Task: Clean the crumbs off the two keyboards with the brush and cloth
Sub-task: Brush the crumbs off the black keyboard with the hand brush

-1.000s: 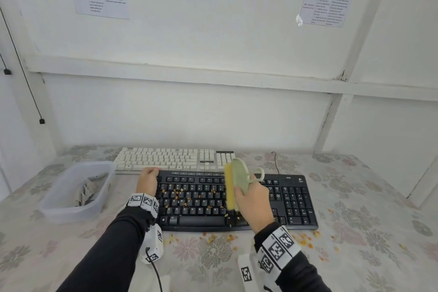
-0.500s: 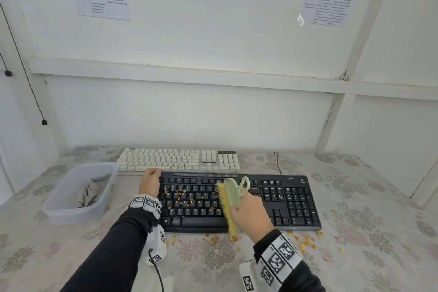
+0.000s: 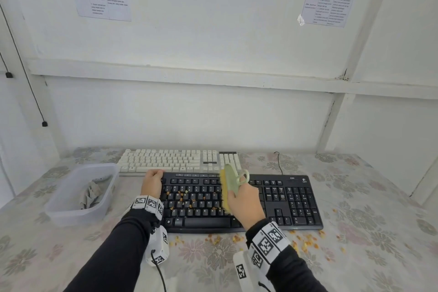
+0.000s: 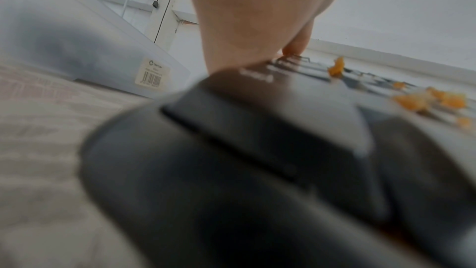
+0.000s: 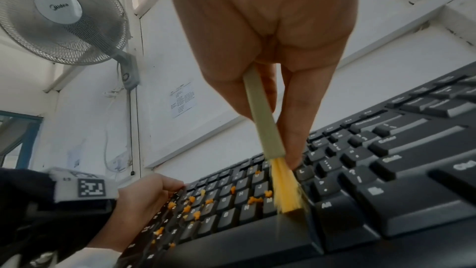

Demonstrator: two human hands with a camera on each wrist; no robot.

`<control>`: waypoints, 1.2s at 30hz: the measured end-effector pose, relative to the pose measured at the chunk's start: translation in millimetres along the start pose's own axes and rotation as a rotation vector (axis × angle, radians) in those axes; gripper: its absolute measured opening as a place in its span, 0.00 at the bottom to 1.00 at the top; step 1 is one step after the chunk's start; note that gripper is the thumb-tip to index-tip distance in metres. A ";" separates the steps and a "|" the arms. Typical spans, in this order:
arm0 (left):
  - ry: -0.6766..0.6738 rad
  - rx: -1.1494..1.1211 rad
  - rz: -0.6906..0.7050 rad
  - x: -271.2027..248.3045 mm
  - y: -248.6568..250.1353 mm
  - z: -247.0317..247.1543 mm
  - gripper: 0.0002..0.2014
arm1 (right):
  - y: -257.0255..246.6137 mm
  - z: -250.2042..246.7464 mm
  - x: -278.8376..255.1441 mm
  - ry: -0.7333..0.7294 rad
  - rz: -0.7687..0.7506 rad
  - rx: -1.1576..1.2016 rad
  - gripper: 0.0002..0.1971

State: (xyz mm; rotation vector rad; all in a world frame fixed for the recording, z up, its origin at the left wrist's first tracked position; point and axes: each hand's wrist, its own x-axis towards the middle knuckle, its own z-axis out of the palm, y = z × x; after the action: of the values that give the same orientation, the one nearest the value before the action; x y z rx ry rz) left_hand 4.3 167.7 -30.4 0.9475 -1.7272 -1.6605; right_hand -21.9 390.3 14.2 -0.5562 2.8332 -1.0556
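A black keyboard (image 3: 284,199) lies in front of me with orange crumbs (image 3: 182,199) scattered over its letter keys. Behind it lies a white keyboard (image 3: 166,161). My right hand (image 3: 244,199) grips a pale green brush (image 3: 231,179) whose yellow bristles (image 5: 284,189) rest on the black keyboard's keys (image 5: 335,170) near its middle. My left hand (image 3: 152,184) grips the black keyboard's far left corner, fingers curled over the edge (image 5: 152,189). The grey cloth (image 3: 90,194) lies crumpled in the clear tub.
A clear plastic tub (image 3: 80,211) stands at the left on the flowered tablecloth (image 3: 379,232). More crumbs (image 3: 305,243) lie on the cloth in front of the black keyboard. A white wall (image 3: 213,114) rises behind the table, and a wall fan (image 5: 61,15) hangs above.
My right hand has carried the brush back up from the keyboard's front edge to the upper key rows, slightly left. The left hand has stayed on the corner.
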 end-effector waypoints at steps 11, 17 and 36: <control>0.007 0.002 0.002 3.4 -2.2 0.1 0.12 | -3.0 -23.1 -21.0 -0.111 -0.014 -0.021 0.08; 0.003 -0.013 -0.005 5.2 -3.5 -0.4 0.06 | -20.6 1.8 0.4 0.071 -0.032 0.030 0.15; -0.008 -0.028 -0.004 7.7 -6.6 -0.3 0.06 | -20.1 4.1 -5.6 0.085 -0.056 0.091 0.16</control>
State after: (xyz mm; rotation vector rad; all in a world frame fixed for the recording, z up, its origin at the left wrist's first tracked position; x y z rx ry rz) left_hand 0.8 161.4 -37.5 0.9335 -1.7045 -1.6891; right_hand -9.7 375.6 23.7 -0.5992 2.8386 -1.2402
